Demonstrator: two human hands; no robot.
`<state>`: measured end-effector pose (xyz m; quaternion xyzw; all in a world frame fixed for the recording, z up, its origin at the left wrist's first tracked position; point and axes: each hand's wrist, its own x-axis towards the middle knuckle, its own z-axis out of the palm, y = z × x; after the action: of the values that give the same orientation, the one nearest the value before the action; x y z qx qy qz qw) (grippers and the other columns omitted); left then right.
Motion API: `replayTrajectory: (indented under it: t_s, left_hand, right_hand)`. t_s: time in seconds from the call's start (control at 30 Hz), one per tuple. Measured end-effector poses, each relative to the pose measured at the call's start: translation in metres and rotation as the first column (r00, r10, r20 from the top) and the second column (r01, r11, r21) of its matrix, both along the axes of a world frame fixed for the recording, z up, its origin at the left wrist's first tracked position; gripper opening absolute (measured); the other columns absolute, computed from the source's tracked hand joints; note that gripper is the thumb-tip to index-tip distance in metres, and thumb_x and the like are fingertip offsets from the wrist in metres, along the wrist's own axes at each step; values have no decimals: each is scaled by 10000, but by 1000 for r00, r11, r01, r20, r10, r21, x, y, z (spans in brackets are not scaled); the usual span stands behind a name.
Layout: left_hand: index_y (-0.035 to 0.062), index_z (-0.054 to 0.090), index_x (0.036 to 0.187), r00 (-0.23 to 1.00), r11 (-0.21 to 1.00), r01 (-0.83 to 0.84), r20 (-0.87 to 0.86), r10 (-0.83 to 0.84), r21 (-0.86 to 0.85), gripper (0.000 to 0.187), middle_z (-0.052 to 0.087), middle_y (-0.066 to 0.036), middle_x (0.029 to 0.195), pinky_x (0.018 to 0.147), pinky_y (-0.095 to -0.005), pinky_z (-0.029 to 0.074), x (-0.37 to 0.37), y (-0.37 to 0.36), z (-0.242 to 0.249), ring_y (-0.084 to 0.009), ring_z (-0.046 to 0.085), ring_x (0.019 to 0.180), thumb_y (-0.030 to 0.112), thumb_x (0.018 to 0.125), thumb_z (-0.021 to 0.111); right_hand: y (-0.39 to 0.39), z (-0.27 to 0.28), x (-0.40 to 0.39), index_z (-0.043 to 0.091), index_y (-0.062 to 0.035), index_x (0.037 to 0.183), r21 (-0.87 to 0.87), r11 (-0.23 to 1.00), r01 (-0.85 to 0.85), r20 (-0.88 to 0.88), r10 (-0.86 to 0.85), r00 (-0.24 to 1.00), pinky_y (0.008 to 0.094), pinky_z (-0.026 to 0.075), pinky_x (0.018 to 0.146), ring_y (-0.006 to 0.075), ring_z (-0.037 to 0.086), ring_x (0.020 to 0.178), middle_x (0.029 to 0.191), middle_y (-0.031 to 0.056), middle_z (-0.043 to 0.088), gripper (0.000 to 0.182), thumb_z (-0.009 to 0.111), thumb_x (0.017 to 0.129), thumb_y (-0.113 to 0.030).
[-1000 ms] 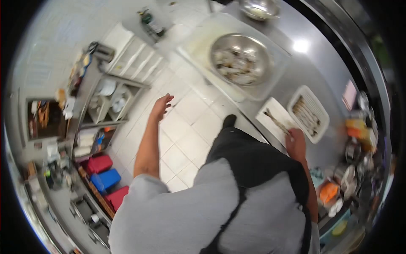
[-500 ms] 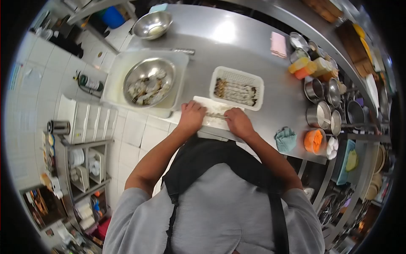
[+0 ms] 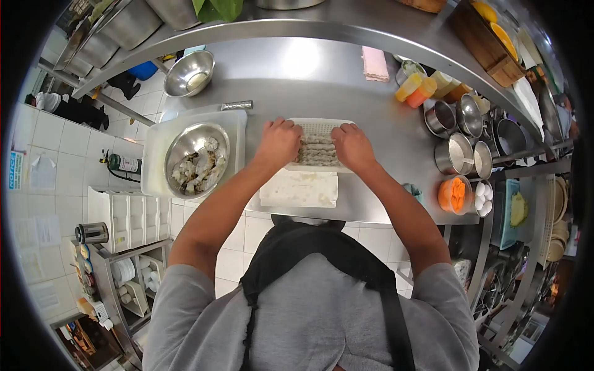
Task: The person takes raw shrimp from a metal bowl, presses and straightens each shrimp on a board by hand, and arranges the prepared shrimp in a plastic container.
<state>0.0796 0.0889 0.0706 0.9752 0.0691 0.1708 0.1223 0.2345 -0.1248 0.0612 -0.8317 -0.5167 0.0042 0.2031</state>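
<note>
My left hand is over the left side of a white perforated basket, its fingers closed at one end of a pale, stretched-out prawn. At the prawn's other end, the fingers of my right hand are pinched together over the basket's right side. Several more prawns lie in parallel rows in the basket. Nearer to me is a wet white cutting board. To the left, a steel bowl of prawns sits in a translucent plastic tub.
A second steel bowl stands at the back left, near a metal-handled tool. Pots, sauce bottles, a container of orange pieces and eggs line the right side. A steel shelf crosses above the counter.
Both hands have moved forward from the cutting board to the basket, carrying the prawn. The cutting board is now uncovered. The camera view has shifted, showing more of the overhead shelf.
</note>
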Motion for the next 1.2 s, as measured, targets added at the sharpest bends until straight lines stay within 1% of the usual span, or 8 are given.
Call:
replayTrajectory:
  t_s: [0.2, 0.37, 0.47, 0.57, 0.8, 1.0, 1.07, 1.2]
  left_hand:
    - [145, 817, 902, 978, 982, -5, -204, 45, 190, 144, 747, -12, 977, 946, -490, 452, 40, 0, -25, -271, 648, 1109, 66, 793, 763]
    - [138, 813, 856, 961, 974, 49, -276, 14, 223, 88, 745, -21, 969, 955, -509, 432, 40, 1, -37, -290, 615, 1157, 88, 801, 766]
    - [128, 820, 948, 911, 962, 106, -413, 7, 252, 135, 743, -37, 1011, 969, -530, 416, 39, -6, -25, -302, 596, 1184, 109, 833, 751]
    - [121, 814, 1082, 960, 975, 117, -273, -62, 189, 238, 736, -49, 1067, 988, -543, 398, 40, -20, -36, -305, 588, 1191, 114, 858, 735]
    - [134, 807, 1257, 952, 998, 55, -303, -47, 19, 429, 763, -57, 1127, 969, -536, 450, 42, -28, -39, -315, 611, 1199, 50, 847, 714]
    - [74, 828, 1220, 980, 937, -166, 55, 192, -308, 406, 822, -151, 1131, 1000, -480, 560, 3, 57, 42, -358, 726, 1074, -1, 895, 597]
    - [57, 829, 1217, 939, 909, -269, 123, 322, -319, 396, 827, -168, 1140, 1010, -438, 580, -32, 104, 75, -364, 757, 1038, 10, 917, 576]
    - [57, 828, 1232, 819, 788, -455, 153, 553, -416, 344, 826, -201, 1157, 976, -435, 623, -124, 194, 113, -375, 803, 1071, 73, 963, 615]
  right_hand:
    - [16, -28, 24, 733, -90, 996, -181, 982, -48, 176, 81, 981, 467, 547, 962, 316, 685, 1105, 1033, 95, 716, 133, 689, 876, -54]
    - [15, -35, 26, 747, -97, 1004, -248, 964, -100, 188, 149, 971, 461, 544, 977, 305, 684, 1115, 1034, 86, 724, 133, 668, 897, -94]
    - [13, -30, 26, 761, -94, 1021, -282, 951, -130, 156, 179, 971, 457, 540, 987, 304, 683, 1120, 1039, 86, 727, 150, 667, 905, -105]
    - [11, -27, 21, 771, -88, 1045, -271, 956, -113, 150, 158, 976, 462, 534, 1011, 303, 675, 1140, 1057, 90, 726, 164, 676, 913, -108]
    - [12, -22, 18, 751, -71, 1145, -241, 964, -108, 70, 128, 989, 498, 525, 1043, 323, 658, 1170, 1074, 112, 721, 250, 701, 903, -105]
    - [22, -32, 18, 727, -80, 1263, -148, 973, -178, -69, 169, 983, 528, 534, 1068, 404, 645, 1234, 1183, 177, 700, 378, 698, 887, -65]
    - [32, -18, 2, 690, -97, 1408, -298, 941, -159, -109, 132, 985, 524, 518, 1116, 425, 596, 1298, 1259, 195, 669, 507, 637, 909, -21]
    - [46, -18, -3, 669, -132, 1437, -381, 914, -141, -129, 99, 987, 542, 530, 1114, 438, 588, 1306, 1275, 209, 653, 456, 634, 985, -82]
